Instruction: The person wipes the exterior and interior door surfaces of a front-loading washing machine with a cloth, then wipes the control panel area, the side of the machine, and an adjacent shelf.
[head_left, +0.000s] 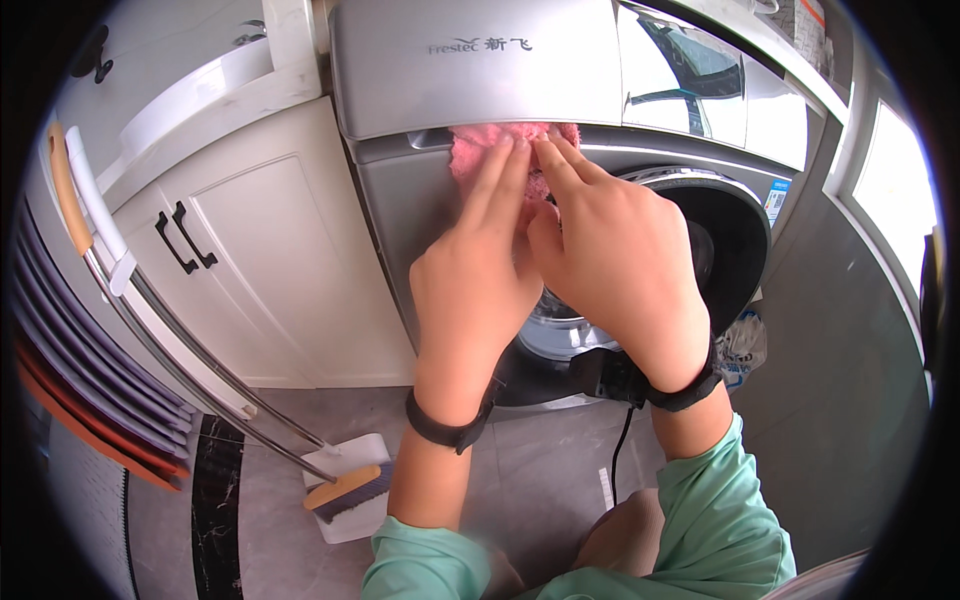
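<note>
Both hands press a pink cloth against the front of a silver front-loading washing machine, just under the lower edge of its top panel. My left hand lies on the cloth's left part with its fingers extended. Beside it, my right hand has its fingertips on the right part of the cloth, its thumb bent inward. The fingertips of the two hands nearly meet. Behind my right hand the round black door of the washer stands ajar, and the drum opening is partly hidden by my hands.
A white cabinet with black handles adjoins the washer on the left, below a sink counter. A broom and a white dustpan stand on the tiled floor. A plastic bag lies right of the washer, near a grey wall.
</note>
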